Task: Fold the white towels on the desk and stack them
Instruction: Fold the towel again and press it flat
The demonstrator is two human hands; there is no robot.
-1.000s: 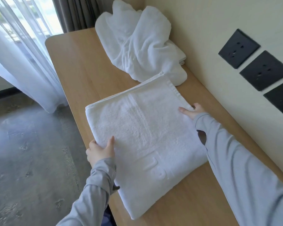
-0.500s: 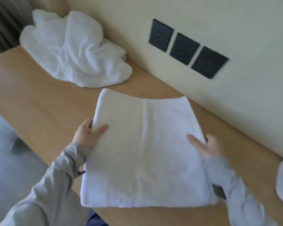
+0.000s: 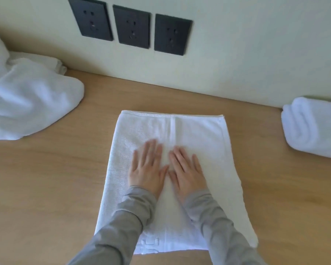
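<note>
The folded white towel [image 3: 199,134] lies flat on the wooden desk [image 3: 46,188], directly under both palms. The left hand [image 3: 146,169] and the right hand [image 3: 187,173] rest side by side on its middle, palms down. The fingers [image 3: 151,150] of each are straight and slightly spread, gripping nothing, and the two thumbs almost meet between the hands. Past the fingertips, the towel's hemmed far edge runs level toward the wall [image 3: 256,44]. Behind the wrists, raised lettering [image 3: 150,245] shows near its close edge, partly covered by the left grey sleeve [image 3: 122,222].

Well out to the left of the left hand's fingers sits a crumpled heap of white towels [image 3: 27,104], apart from the flat one. Well to the right of the right hand's fingers, a second folded white towel bundle [image 3: 311,127] lies against the wall with its rounded folds facing inward. Beyond the fingertips, three black wall sockets [image 3: 131,27] sit in a row above the desk.
</note>
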